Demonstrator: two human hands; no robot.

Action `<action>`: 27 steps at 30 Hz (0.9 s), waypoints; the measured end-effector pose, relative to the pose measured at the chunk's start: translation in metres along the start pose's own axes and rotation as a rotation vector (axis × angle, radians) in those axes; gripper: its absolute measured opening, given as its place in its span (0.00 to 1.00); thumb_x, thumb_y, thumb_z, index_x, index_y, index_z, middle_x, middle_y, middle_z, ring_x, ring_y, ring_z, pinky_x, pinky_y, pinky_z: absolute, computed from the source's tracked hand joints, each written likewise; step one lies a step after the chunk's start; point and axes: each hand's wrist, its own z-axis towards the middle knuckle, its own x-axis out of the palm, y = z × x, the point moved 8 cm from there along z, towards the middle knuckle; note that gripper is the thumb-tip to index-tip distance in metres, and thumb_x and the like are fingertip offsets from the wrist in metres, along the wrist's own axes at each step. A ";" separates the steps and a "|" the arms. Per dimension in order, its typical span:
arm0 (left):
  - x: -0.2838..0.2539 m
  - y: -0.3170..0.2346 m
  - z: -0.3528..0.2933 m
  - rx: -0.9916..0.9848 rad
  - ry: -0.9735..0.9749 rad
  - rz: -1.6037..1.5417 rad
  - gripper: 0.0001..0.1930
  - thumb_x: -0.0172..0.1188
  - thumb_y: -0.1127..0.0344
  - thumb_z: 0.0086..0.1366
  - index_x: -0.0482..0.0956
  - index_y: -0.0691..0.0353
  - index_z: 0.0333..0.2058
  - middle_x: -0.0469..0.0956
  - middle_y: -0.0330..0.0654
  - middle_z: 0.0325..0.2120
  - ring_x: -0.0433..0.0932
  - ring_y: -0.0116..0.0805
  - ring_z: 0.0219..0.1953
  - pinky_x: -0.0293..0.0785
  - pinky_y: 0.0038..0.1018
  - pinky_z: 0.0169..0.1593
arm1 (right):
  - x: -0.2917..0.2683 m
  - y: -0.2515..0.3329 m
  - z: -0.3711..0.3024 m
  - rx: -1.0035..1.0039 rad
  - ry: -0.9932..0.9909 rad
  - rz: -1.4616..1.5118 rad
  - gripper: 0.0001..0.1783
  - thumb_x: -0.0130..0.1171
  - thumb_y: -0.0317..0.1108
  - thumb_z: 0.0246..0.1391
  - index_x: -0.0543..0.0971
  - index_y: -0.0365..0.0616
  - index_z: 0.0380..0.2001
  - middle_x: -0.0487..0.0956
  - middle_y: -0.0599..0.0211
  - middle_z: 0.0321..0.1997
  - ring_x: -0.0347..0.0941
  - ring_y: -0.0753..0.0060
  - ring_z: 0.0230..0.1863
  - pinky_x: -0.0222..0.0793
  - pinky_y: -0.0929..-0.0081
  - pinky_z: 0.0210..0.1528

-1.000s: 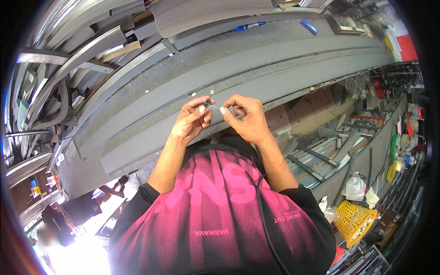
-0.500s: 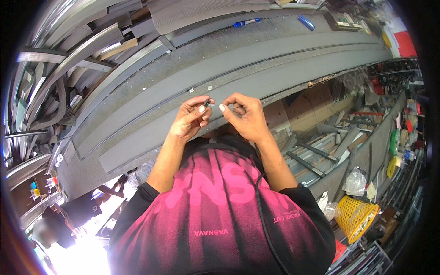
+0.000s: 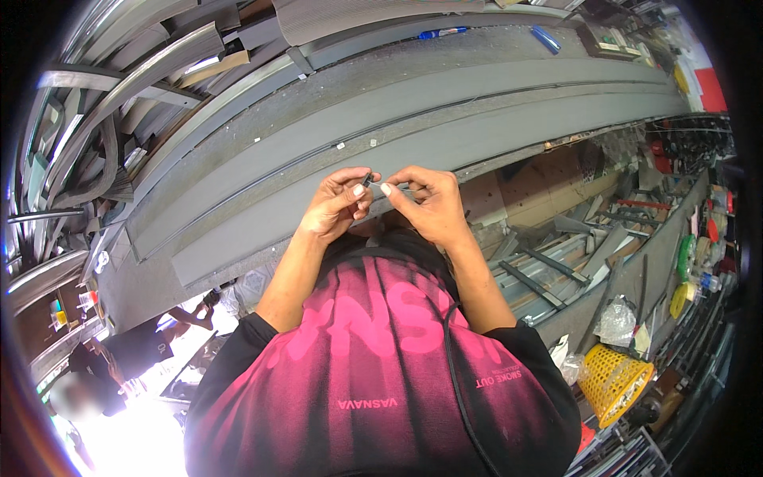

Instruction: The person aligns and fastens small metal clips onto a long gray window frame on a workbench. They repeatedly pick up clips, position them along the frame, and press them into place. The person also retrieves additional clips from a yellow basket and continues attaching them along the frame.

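Above the near edge of the workbench, my left hand (image 3: 338, 208) pinches a small black piece (image 3: 367, 180) between thumb and fingers. My right hand (image 3: 431, 205) is closed in a pinch just to the right of it, its thumb and fingertip pointing at the black piece. Whatever the right fingertips grip is too small to make out. Beneath and beyond both hands lie long flat grey strips (image 3: 509, 120), running along the bench (image 3: 381, 63).
Tiny white bits (image 3: 340, 145) dot the bench. A blue marker (image 3: 443, 33) and a blue cylinder (image 3: 546, 40) lie at its far side. Metal profiles (image 3: 151, 95) crowd the left. At right are a scrap bin (image 3: 548, 274) and a yellow basket (image 3: 616, 385); another person (image 3: 131, 350) is lower left.
My hands have drawn slightly closer together, and the gap between the black piece and my right fingertips has narrowed. The whole view has shifted a little.
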 end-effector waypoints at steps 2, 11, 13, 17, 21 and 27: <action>0.000 0.000 -0.001 0.003 0.012 -0.010 0.19 0.75 0.69 0.73 0.86 0.55 0.61 0.85 0.47 0.58 0.77 0.28 0.36 0.75 0.23 0.32 | 0.001 0.000 -0.001 -0.009 0.005 0.011 0.08 0.76 0.31 0.64 0.90 0.36 0.40 0.64 0.84 0.21 0.52 0.91 0.24 0.45 0.79 0.25; -0.001 -0.007 -0.006 -0.014 -0.021 0.043 0.19 0.76 0.73 0.71 0.87 0.59 0.59 0.86 0.48 0.56 0.80 0.27 0.36 0.77 0.23 0.33 | 0.007 0.008 0.002 -0.049 -0.030 -0.046 0.09 0.77 0.33 0.61 0.90 0.38 0.39 0.61 0.77 0.20 0.53 0.84 0.23 0.48 0.73 0.25; -0.001 -0.009 -0.007 -0.021 -0.040 0.088 0.19 0.76 0.74 0.71 0.87 0.61 0.58 0.87 0.47 0.54 0.81 0.27 0.36 0.78 0.23 0.33 | 0.009 0.011 0.003 -0.058 -0.042 -0.051 0.10 0.78 0.34 0.60 0.90 0.39 0.38 0.60 0.74 0.20 0.54 0.82 0.23 0.50 0.71 0.25; -0.002 -0.017 -0.007 0.002 -0.074 0.206 0.17 0.77 0.76 0.70 0.87 0.63 0.56 0.90 0.45 0.48 0.83 0.26 0.35 0.79 0.23 0.34 | 0.016 0.016 0.007 -0.104 -0.055 -0.074 0.09 0.78 0.33 0.61 0.90 0.40 0.39 0.60 0.74 0.19 0.53 0.82 0.23 0.50 0.71 0.25; -0.011 -0.029 -0.017 0.041 -0.155 0.274 0.16 0.77 0.77 0.69 0.87 0.65 0.53 0.90 0.46 0.46 0.84 0.26 0.34 0.80 0.24 0.34 | 0.029 0.003 0.009 -0.002 -0.063 -0.090 0.09 0.78 0.33 0.61 0.90 0.41 0.39 0.57 0.76 0.19 0.52 0.83 0.22 0.48 0.71 0.25; -0.030 -0.036 -0.045 0.074 -0.248 0.232 0.14 0.77 0.77 0.69 0.87 0.66 0.51 0.91 0.47 0.46 0.84 0.25 0.34 0.80 0.24 0.35 | 0.064 -0.013 0.012 0.054 0.015 0.035 0.08 0.79 0.30 0.63 0.90 0.39 0.41 0.58 0.91 0.23 0.45 0.92 0.25 0.39 0.78 0.26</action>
